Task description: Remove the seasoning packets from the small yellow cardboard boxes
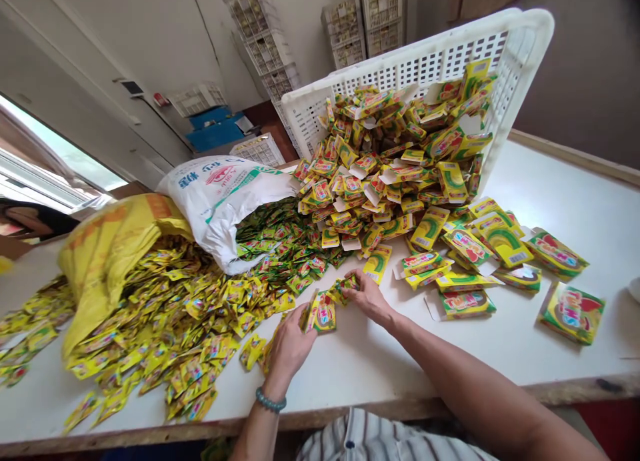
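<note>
Near the table's front my left hand, with a beaded bracelet at the wrist, is closed around a small yellow-green carton. Just right of it, my right hand pinches a small green-and-yellow packet at the carton's upper right side. Whether the packet's end reaches inside the carton I cannot tell. A heap of yellow packets lies left of my hands, and green packets lie beyond them. To the right of my right hand, several flat cartons are scattered on the white table.
A tipped white plastic basket spills many cartons from the back right. A yellow sack and a white sack lie open at the left. Stacked crates stand behind the table. A person's arm shows at the far left.
</note>
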`<action>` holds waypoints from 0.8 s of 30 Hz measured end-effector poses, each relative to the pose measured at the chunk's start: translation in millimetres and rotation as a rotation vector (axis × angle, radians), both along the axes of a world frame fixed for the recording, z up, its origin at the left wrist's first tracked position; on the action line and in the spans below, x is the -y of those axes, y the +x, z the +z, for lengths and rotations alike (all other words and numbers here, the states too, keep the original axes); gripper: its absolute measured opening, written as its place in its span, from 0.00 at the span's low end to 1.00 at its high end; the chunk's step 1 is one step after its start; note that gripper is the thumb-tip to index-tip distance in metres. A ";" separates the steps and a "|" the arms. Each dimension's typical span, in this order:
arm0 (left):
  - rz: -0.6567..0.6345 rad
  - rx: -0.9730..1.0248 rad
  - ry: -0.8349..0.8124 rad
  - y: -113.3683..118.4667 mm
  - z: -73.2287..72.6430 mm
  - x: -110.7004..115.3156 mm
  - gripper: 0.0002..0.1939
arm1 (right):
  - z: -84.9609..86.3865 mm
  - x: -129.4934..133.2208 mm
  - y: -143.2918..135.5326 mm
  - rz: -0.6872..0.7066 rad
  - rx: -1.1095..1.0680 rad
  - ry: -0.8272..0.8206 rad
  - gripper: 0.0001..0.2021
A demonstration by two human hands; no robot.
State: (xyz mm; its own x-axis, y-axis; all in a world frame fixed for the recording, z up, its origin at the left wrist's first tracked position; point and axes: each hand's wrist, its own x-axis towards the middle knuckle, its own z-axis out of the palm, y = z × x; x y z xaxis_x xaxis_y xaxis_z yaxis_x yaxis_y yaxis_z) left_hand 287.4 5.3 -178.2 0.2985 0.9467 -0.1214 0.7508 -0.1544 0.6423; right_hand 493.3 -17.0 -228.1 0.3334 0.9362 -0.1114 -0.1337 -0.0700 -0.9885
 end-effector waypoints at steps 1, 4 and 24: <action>0.025 0.155 -0.061 -2.7 -0.6 1.0 0.25 | 2.1 0.2 0.7 0.002 -0.026 0.014 0.15; 0.103 0.612 -0.348 -2.9 3.7 7.8 0.22 | 13.8 2.1 -2.0 0.031 -0.221 0.115 0.18; 0.068 0.655 -0.511 19.2 14.2 26.1 0.31 | 41.8 14.5 7.4 0.415 0.372 0.120 0.08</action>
